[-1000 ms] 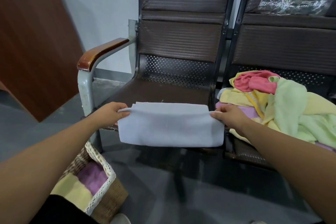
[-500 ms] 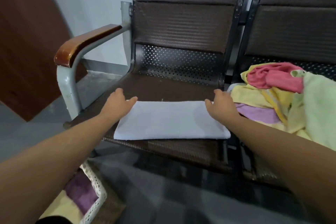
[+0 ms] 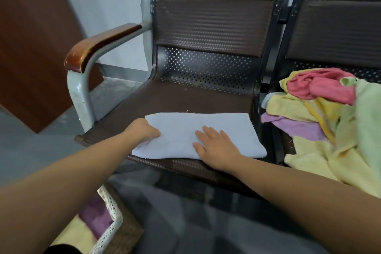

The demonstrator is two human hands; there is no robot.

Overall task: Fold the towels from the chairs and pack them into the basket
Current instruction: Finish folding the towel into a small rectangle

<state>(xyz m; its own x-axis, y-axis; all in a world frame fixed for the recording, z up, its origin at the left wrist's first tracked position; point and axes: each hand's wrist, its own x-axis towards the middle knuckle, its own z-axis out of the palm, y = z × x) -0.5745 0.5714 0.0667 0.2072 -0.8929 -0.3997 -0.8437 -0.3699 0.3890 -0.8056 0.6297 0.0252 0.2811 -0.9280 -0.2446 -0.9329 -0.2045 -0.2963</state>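
Observation:
A light blue towel [image 3: 206, 130], folded into a long strip, lies flat on the front of the left chair seat [image 3: 185, 97]. My left hand [image 3: 144, 131] is at the strip's left end, fingers curled round the edge. On the middle of the towel my right hand [image 3: 216, 146] presses flat with straight fingers. Loose yellow, green, pink and purple towels [image 3: 329, 130] are heaped on the right chair. The wicker basket [image 3: 115, 220] with a white lace rim stands on the floor at the lower left and holds a purple and a yellow folded towel.
The left chair has a wooden armrest [image 3: 103, 41] on a grey metal post to the left of the seat. A brown wooden board [image 3: 31, 47] leans against the wall at the far left. Grey floor lies between the chairs and the basket.
The towel, held up by both ends a second ago, now lies on the seat. My right hand has slid from the right end to the middle. The view has moved closer.

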